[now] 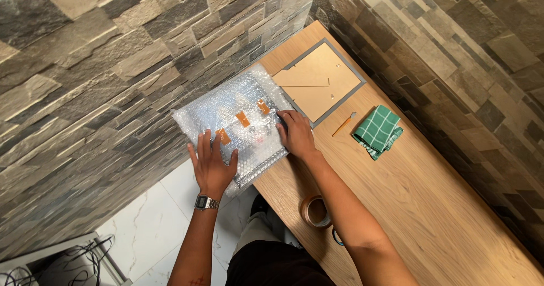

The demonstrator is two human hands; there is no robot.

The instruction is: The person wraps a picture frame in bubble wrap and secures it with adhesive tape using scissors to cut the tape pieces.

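A flat parcel wrapped in clear bubble wrap (238, 102) lies at the near-left edge of the wooden table (419, 195), sealed with three strips of brown tape (243, 119). My left hand (211, 164) rests flat on the parcel's near end, fingers spread, a metal watch on the wrist. My right hand (294, 132) presses down on the parcel's right edge, fingers curled over it. Just beyond it lies a grey picture frame (320, 82), back side up.
A roll of brown tape (315, 211) sits on the table by my right forearm. A small orange-handled knife (343, 125) and a folded green checked cloth (378, 130) lie right of the frame. Stone walls border the table; white floor tiles lie below.
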